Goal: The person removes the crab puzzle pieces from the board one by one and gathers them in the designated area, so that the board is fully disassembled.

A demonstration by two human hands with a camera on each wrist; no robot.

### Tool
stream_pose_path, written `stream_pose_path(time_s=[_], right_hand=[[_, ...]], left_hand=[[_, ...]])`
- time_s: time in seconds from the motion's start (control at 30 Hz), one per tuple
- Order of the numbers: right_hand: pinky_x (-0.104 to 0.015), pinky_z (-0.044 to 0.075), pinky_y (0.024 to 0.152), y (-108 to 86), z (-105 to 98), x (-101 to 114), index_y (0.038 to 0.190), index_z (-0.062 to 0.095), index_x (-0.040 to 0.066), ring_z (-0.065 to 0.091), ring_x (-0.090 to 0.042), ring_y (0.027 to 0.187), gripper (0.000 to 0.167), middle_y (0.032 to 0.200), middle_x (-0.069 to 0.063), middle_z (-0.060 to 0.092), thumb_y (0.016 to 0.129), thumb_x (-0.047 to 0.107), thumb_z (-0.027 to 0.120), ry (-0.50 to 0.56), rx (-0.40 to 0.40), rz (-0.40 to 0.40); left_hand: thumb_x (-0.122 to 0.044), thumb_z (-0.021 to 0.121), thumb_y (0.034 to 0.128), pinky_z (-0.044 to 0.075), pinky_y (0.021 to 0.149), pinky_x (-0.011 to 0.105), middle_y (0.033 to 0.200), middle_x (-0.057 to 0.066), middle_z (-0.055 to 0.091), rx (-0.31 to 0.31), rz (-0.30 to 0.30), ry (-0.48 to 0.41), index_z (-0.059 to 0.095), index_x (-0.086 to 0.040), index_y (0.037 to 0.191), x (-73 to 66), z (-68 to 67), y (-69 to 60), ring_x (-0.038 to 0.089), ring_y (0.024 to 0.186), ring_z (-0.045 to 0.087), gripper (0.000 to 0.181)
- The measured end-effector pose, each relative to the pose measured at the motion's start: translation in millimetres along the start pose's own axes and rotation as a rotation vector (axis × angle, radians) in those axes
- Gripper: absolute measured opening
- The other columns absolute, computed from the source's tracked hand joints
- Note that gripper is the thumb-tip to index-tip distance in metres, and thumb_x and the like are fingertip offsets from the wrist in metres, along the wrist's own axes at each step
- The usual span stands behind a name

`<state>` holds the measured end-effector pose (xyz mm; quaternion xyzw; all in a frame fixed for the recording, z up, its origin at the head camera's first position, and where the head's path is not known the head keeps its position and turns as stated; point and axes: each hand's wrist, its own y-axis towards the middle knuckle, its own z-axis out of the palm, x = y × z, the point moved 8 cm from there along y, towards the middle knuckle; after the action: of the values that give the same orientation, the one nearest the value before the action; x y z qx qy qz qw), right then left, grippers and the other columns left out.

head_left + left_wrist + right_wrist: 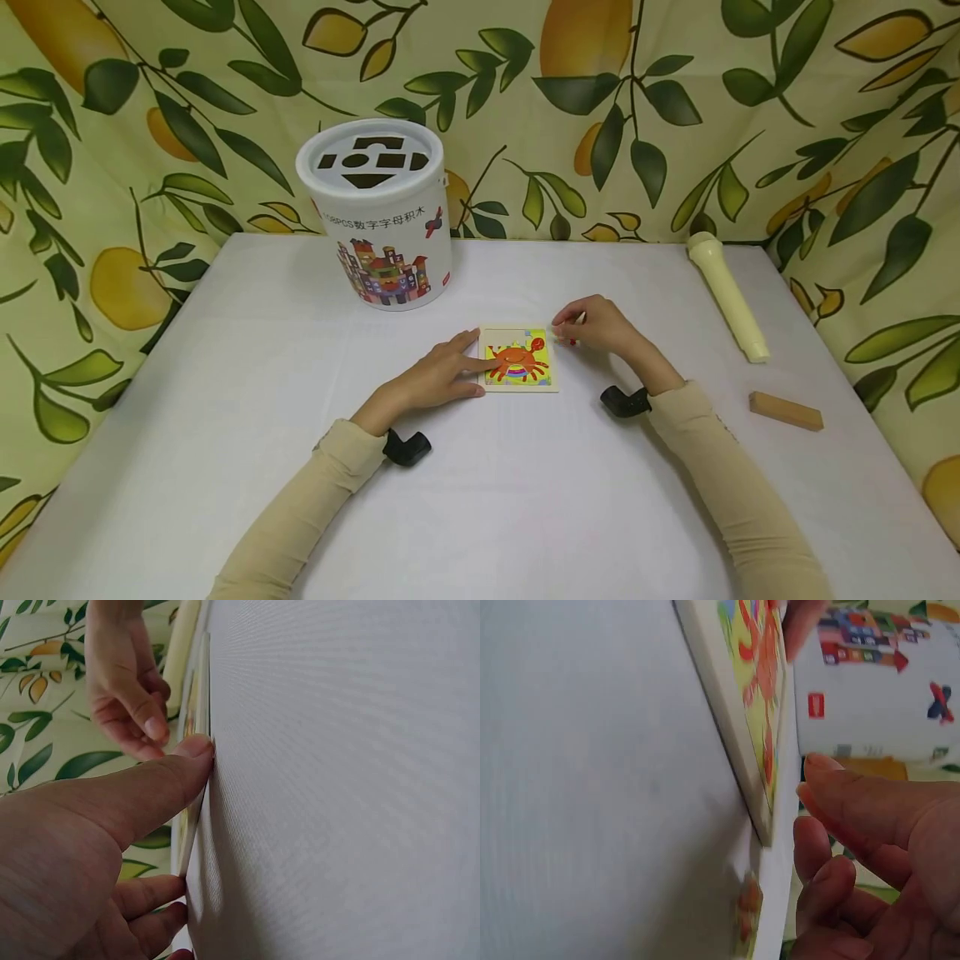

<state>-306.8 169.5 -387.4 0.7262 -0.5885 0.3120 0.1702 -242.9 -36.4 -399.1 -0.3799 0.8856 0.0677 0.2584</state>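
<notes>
A small square crab puzzle (517, 375) in a pale wooden frame lies on the table, with bare frame showing at its upper left. My left hand (435, 375) holds it at the left side, thumb and fingers at the edges and the index finger across the picture. Just off the puzzle's far right corner is my right hand (596, 323), its thumb and index fingertips close together and the other fingers loosely bent. No held thing shows between them in the right wrist view. Below that hand, a small colourful puzzle piece (747, 915) rests on the table, apart from the fingers.
A white block bucket (386, 225) with shaped holes in its lid stands behind the puzzle to the left. Toward the right lie a cream microphone-shaped stick (727, 296) and a wooden block (785, 411). Patterned cloth (570, 125) hangs around the table.
</notes>
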Motion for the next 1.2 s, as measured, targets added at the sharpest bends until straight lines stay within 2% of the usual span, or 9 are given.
stream_pose_path(time_s=[0.13,0.4,0.73,1.03,1.2], right_hand=[[-0.024,0.039,0.055,0.0,20.1,23.1,0.094,0.071,0.005,0.047,-0.017,0.065,0.017,0.077,-0.005,0.061,0.080,0.013,0.070,0.010,0.046,-0.107],[-0.027,0.039,0.071,-2.6,37.0,30.4,0.098,0.069,0.007,0.048,-0.019,0.081,0.021,0.092,-0.006,0.063,0.079,0.015,0.071,-0.057,0.073,-0.150],[-0.029,0.035,0.069,-4.8,36.1,34.4,0.093,0.068,0.009,0.043,-0.022,0.080,0.014,0.102,-0.013,0.047,0.080,0.014,0.071,-0.101,0.041,-0.163],[-0.027,0.036,0.065,-8.0,33.7,36.2,0.099,0.064,0.011,0.045,-0.021,0.075,0.020,0.099,-0.012,0.051,0.080,0.012,0.070,-0.116,0.012,-0.185],[-0.027,0.038,0.065,-7.9,27.1,34.6,0.108,0.061,0.006,0.046,-0.019,0.073,0.028,0.098,-0.012,0.056,0.081,0.008,0.068,-0.089,-0.031,-0.207]], left_hand=[[-0.029,0.063,0.0864,0.024,0.109,0.053,0.151,0.020,0.020,0.003,-0.002,-0.003,0.053,-0.023,0.130,-0.3,-0.6,0.0,0.034,0.141,0.017,0.045],[-0.031,0.063,0.0864,0.024,0.109,0.053,0.151,0.019,0.020,0.019,-0.011,0.004,0.052,-0.026,0.131,0.9,1.3,0.2,0.034,0.140,0.017,0.046],[-0.029,0.063,0.0865,0.024,0.109,0.054,0.151,0.021,0.021,0.009,0.004,0.010,0.053,-0.023,0.130,0.1,0.0,0.8,0.035,0.140,0.017,0.045],[-0.029,0.063,0.0867,0.023,0.109,0.054,0.151,0.021,0.020,0.018,-0.003,0.011,0.052,-0.024,0.131,-0.7,0.1,0.3,0.035,0.140,0.017,0.046],[-0.030,0.063,0.0866,0.023,0.110,0.052,0.151,0.020,0.020,0.015,-0.003,0.010,0.052,-0.024,0.131,-0.1,0.2,-0.1,0.034,0.141,0.016,0.046]])
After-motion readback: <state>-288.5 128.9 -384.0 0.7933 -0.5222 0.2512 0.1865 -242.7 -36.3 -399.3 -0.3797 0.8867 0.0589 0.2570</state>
